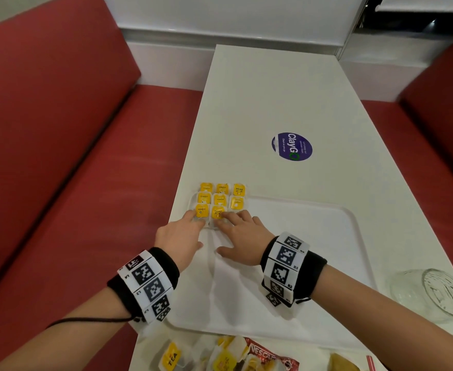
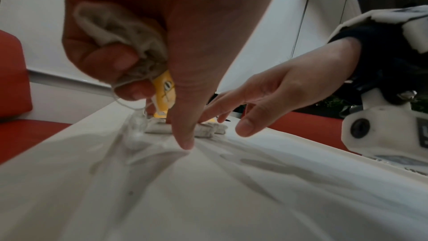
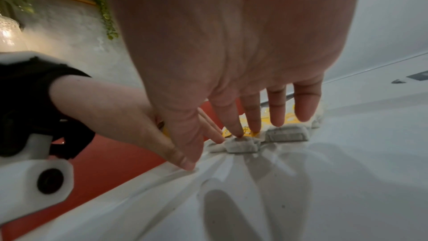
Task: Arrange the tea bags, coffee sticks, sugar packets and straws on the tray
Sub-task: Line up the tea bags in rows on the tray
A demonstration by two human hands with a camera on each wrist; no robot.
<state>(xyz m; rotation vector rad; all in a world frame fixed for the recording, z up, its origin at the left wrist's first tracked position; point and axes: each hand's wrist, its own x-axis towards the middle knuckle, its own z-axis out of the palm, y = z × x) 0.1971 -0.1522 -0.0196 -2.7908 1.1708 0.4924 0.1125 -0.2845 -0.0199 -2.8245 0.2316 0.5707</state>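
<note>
Tea bags (image 1: 221, 200) are laid in a tight grid at the far-left corner of the white tray (image 1: 327, 236), yellow tags up, likely to save room for other items. One spare tea bag (image 2: 129, 43) is kept curled in the left hand (image 1: 178, 238), probably for the next slot. The right hand (image 1: 242, 241) is spread flat, fingertips (image 3: 238, 131) pressed on the nearest bag to square the row. Loose tea bags (image 1: 171, 357) and a Nescafe coffee stick (image 1: 270, 356) wait on the surface (image 1: 273, 103) beside the near rim.

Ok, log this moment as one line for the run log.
stage: laying tea bags in grid at tray corner | left hand: holds spare tea bag | right hand: fingers flat on front-row bag | coffee sticks: still off tray
</note>
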